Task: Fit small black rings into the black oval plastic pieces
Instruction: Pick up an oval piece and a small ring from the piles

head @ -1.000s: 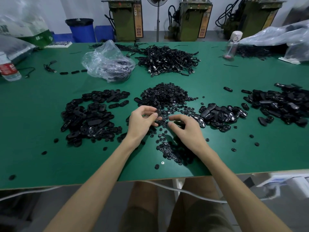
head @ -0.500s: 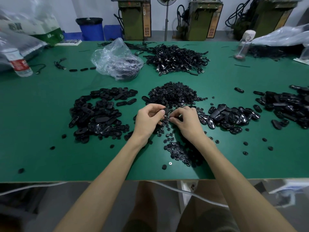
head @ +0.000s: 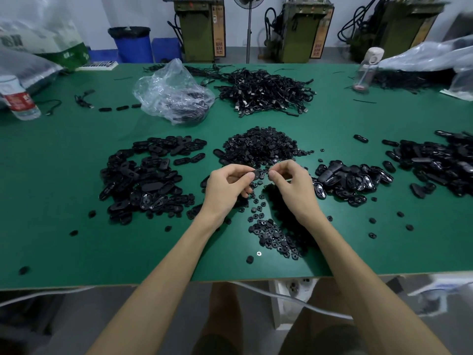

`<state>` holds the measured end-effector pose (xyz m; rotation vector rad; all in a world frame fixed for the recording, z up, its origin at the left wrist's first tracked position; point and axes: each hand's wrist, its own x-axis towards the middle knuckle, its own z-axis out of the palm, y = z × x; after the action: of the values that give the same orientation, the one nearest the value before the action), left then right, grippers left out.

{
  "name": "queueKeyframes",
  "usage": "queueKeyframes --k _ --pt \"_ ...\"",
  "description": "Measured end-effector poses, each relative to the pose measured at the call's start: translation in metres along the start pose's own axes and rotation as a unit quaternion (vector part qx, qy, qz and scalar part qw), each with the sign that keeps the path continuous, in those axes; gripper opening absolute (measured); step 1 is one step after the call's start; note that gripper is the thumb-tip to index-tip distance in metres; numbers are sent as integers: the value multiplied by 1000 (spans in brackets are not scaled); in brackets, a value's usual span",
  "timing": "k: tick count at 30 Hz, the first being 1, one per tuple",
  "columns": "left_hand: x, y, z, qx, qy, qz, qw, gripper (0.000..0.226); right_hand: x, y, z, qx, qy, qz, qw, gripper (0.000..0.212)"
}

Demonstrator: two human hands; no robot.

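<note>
On the near side of the ring heap [head: 261, 147], above the counter [head: 64, 201], the left hand [head: 226, 187] pinches a black oval piece [head: 256, 173]. Its free end points at the right hand [head: 293, 187] just beside it, itself pinched closed, whether on a ring I cannot tell.

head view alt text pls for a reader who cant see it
Two bare hands work over a green table: the left hand pinches a black oval piece, the right hand pinches beside it, its contents too small to tell. A heap of small black rings lies behind, oval pieces piled either side.
</note>
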<state>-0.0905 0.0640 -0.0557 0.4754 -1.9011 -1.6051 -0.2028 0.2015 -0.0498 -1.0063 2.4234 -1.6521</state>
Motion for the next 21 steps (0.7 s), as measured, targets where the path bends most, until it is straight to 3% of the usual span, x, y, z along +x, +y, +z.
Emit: queueKeyframes --k 4,11,21 --pt "1 -2 0 0 6 -2 1000 15 0 -1 -2 -4 -20 -11 1000 19" --pt "0 0 1 -10 -6 -1 1000 28 -1 1 -2 57 -22 20 998 10" --pt "0 -3 1 4 -6 -6 1000 17 0 5 -7 194 -44 28 980 15"
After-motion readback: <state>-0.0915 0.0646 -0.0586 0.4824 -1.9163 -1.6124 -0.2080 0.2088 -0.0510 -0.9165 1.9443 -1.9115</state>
